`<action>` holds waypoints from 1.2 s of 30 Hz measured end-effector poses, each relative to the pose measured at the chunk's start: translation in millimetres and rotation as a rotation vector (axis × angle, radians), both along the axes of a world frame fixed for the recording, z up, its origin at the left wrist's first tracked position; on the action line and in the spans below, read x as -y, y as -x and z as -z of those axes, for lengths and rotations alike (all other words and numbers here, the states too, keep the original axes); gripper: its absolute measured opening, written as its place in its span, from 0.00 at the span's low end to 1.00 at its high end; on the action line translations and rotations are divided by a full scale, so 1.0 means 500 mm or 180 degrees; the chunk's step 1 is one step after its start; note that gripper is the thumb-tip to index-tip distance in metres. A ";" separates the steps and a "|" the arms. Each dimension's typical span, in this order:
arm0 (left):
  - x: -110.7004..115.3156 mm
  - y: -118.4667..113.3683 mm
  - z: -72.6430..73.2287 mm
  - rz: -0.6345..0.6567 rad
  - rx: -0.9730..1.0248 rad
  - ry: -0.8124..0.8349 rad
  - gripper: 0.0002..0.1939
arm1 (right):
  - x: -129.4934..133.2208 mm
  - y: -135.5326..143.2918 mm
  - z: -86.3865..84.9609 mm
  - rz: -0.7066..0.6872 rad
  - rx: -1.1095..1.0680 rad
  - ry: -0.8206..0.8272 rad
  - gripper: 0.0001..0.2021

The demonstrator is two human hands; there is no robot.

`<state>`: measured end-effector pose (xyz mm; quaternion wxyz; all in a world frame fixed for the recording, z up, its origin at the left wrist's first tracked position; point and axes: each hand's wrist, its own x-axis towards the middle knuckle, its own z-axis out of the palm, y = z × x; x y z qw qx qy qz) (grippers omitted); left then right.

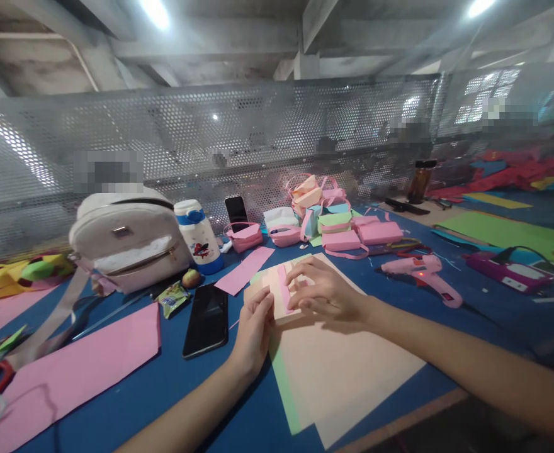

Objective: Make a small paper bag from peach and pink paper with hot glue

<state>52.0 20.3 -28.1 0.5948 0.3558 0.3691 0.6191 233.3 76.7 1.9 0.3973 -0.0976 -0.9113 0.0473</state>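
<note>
A small folded peach paper piece (279,313) lies over a stack of larger peach and green paper sheets (347,365). My left hand (255,324) grips its left edge between thumb and fingers. Across the folded piece runs a narrow pink paper strip (283,286). My right hand (327,292) is bent over it from the right, with its fingertips closed at the strip; part of the strip is hidden under them. To the right, a pink glue gun (421,272) with a small red light lies on the blue table.
Several small paper bags (340,242) stand behind the sheets. On the left are a black phone (206,321), a white bottle (199,236), a pale backpack (126,242) and a large pink sheet (92,368). A purple power strip (510,272) lies at right; perforated metal panel (187,135) rises behind.
</note>
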 end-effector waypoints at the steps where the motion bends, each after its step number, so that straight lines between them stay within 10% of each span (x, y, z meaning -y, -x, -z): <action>1: 0.000 0.000 -0.001 0.0040 0.0011 -0.0028 0.15 | 0.000 0.000 0.001 -0.0015 -0.0009 -0.0008 0.28; 23: -0.003 0.009 0.015 -0.0068 -0.0173 -0.0037 0.14 | -0.006 -0.004 0.010 0.0689 -0.0450 0.0449 0.24; 36: -0.002 0.002 0.005 -0.0064 -0.0022 -0.0088 0.17 | -0.007 -0.005 0.008 0.0317 -0.0130 0.0147 0.29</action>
